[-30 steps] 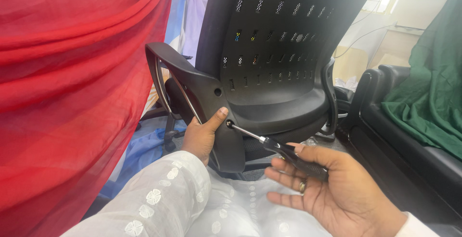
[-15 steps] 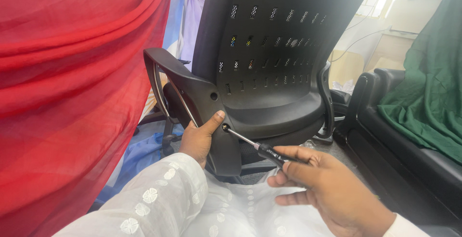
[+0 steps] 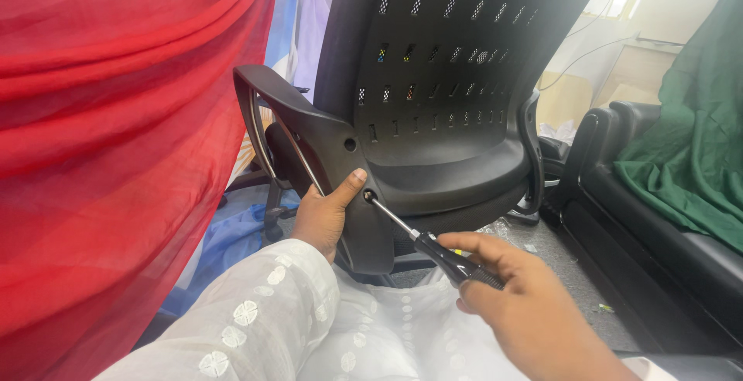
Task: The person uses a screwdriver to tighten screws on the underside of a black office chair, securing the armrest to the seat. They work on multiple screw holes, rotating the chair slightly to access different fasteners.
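A black office chair [image 3: 457, 79] with a perforated plastic back stands close in front of me, seen from behind. My left hand [image 3: 325, 215] grips the lower part of its left armrest bracket [image 3: 325, 145], thumb pressed beside a screw hole. My right hand [image 3: 522, 304] is closed around the black handle of a screwdriver [image 3: 433, 249]. The metal shaft runs up and left, and its tip sits in the screw hole [image 3: 367, 194] next to my left thumb. White embroidered sleeves cover my arms.
A large red cloth [image 3: 116, 141] hangs along the whole left side. A dark sofa [image 3: 665, 218] with green fabric [image 3: 696, 149] draped on it stands at the right. Blue cloth [image 3: 232, 242] lies on the floor under the chair. Grey floor [image 3: 573, 273] shows between chair and sofa.
My right hand went from open fingers under the screwdriver to a closed grip on its handle. The view shifted slightly; the tip stays at the screw hole.
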